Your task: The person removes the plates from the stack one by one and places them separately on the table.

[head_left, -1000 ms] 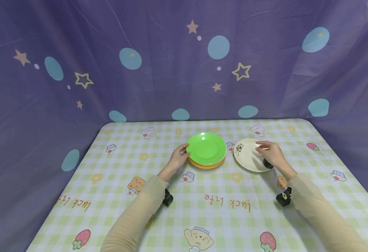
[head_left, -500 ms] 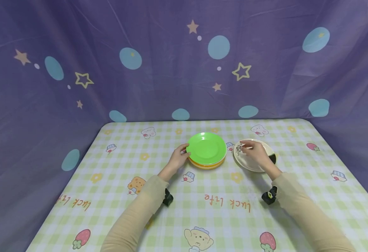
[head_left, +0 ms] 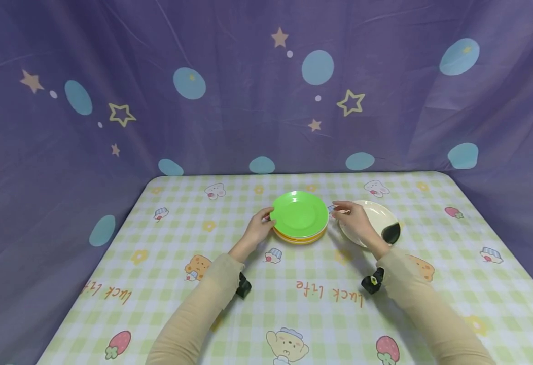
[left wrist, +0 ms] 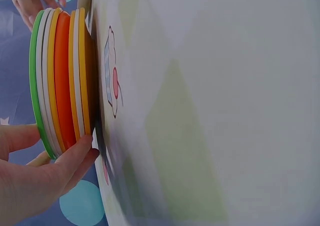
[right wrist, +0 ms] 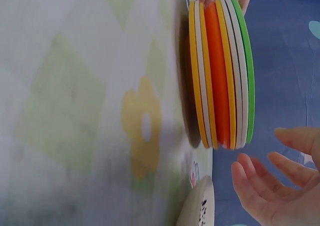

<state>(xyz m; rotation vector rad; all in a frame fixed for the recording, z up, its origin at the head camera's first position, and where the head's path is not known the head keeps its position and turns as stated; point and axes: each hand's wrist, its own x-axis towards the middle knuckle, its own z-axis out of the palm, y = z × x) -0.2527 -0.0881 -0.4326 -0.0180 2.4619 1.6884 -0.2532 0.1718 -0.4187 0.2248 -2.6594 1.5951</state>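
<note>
A stack of round plates, with a green plate [head_left: 299, 214] on top, stands mid-table. The wrist views show its layers edge-on: white plates [right wrist: 238, 76], yellow plates [left wrist: 74, 76] and an orange plate [left wrist: 62, 81] below the green one. My left hand [head_left: 259, 228] grips the stack's left edge, one digit at the green rim and other fingers low by the bottom plates. My right hand [head_left: 355, 221] hovers over the left part of a cream plate [head_left: 378, 215] with a dark patch, holding nothing. Its fingers are spread and loosely bent [right wrist: 280, 181], a short gap from the stack's right side.
A checked tablecloth [head_left: 156, 314] with cartoon prints covers the table. Behind the table hangs a purple curtain [head_left: 248, 137] with stars and blue dots. Black wrist cameras [head_left: 373, 282] sit below both wrists.
My right hand has moved left across the cream plate toward the stack, uncovering the plate's dark patch. The left hand and the stack have stayed in place.
</note>
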